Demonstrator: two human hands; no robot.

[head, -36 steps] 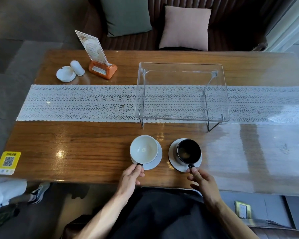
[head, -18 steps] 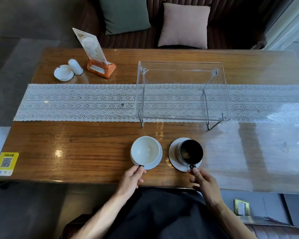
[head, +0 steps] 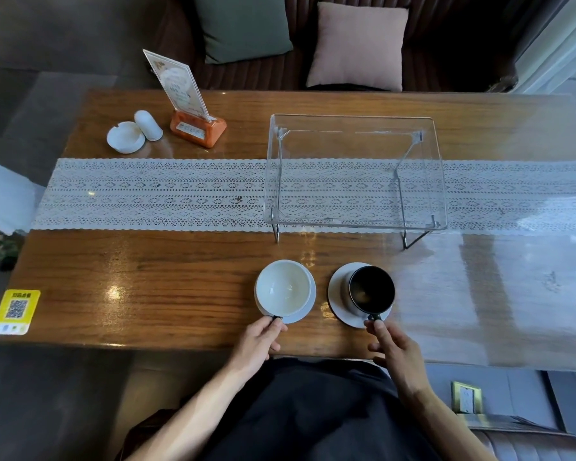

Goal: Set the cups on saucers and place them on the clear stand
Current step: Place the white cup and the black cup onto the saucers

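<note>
On the wooden table (head: 180, 281), just in front of the clear stand (head: 354, 174), the left hand (head: 258, 342) pinches the white cup's (head: 284, 287) handle and the right hand (head: 396, 351) pinches the black cup's (head: 371, 289) handle, each cup sitting on its own white saucer.

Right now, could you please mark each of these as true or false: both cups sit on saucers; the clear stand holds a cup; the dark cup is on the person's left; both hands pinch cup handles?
1. Both cups sit on saucers: true, the white cup and the dark cup.
2. The clear stand holds a cup: false, nothing is on it.
3. The dark cup is on the left: false, right.
4. Left hand and right hand pinch the handles: true.
</note>
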